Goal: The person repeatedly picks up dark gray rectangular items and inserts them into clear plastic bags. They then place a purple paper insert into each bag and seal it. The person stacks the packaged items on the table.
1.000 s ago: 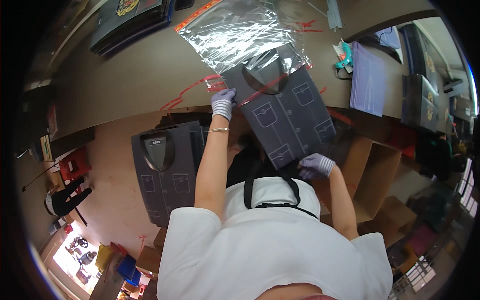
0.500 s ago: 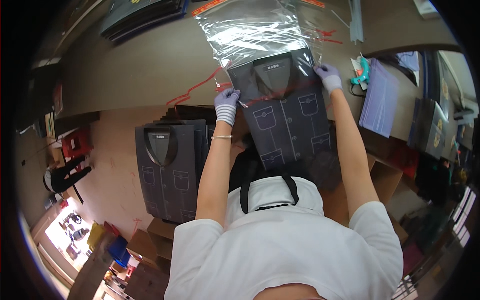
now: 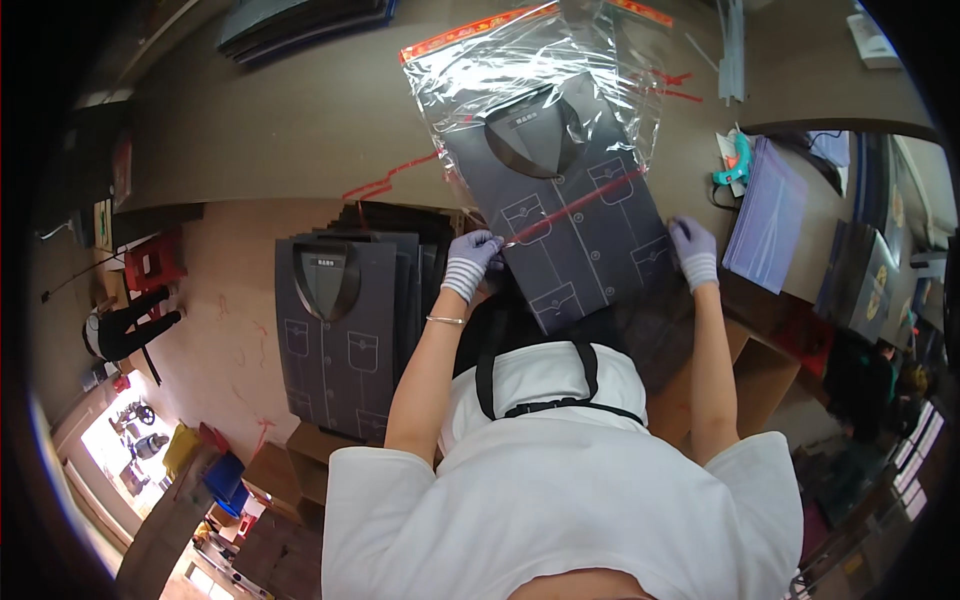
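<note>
A dark grey paper gift bag, printed like a shirt with pockets and buttons, lies tilted on the table's near edge. Its handle end and upper part are inside a clear plastic bag with an orange-red far edge; a red line crosses the paper bag at the plastic's near lip. My left hand, in a pale glove with a striped cuff, is closed on the plastic lip at the left side. At the paper bag's lower right edge, my right hand, also gloved, has its fingers closed against the bag's side.
A stack of similar grey bags stands to my left. Right of me are lilac sheets and a teal tool. Dark flat goods lie on the table at the far left. Cardboard boxes stand below.
The paper bag has gone further into the plastic bag. Both hands have come nearer to me, and my right hand has moved from the plastic lip down the paper bag's side.
</note>
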Tool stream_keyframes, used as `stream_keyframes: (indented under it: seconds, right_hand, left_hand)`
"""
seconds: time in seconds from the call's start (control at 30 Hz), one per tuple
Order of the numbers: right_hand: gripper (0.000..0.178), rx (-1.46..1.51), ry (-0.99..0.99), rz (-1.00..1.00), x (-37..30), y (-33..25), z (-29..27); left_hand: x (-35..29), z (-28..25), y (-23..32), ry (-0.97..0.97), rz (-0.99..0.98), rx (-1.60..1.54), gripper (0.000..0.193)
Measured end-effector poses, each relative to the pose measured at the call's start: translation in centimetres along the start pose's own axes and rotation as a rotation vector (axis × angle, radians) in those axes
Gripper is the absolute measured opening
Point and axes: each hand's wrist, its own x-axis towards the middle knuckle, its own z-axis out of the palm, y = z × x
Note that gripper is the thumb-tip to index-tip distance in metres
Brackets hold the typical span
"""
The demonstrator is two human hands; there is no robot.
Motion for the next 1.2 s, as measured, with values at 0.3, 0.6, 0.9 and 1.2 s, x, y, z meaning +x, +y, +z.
stream_keyframes:
  seconds: [0.3, 0.6, 0.9, 1.2]
  right_hand:
    - [0.028, -0.117, 0.018, -0.101, 13.5, -9.1, 5.3]
    - [0.025, 0.557, -0.126, 0.047, 9.1, -4.8, 3.9]
    - [0.024, 0.505, -0.059, 0.165, -5.2, 4.6, 4.4]
    - [0.032, 0.710, 0.196, 0.020, -6.2, -6.4, -5.8]
  left_hand:
    - [4.7, -1.7, 1.2, 0.042, -0.005, 0.147, 0.010]
    - [1.2, -0.4, 1.2, 0.056, 0.287, 0.013, 0.021]
    - [-3.0, -0.7, -7.5, -0.252, 0.159, 0.417, 0.006]
    - [-3.1, 0.7, 3.5, -0.495, 0.284, 0.161, 0.029]
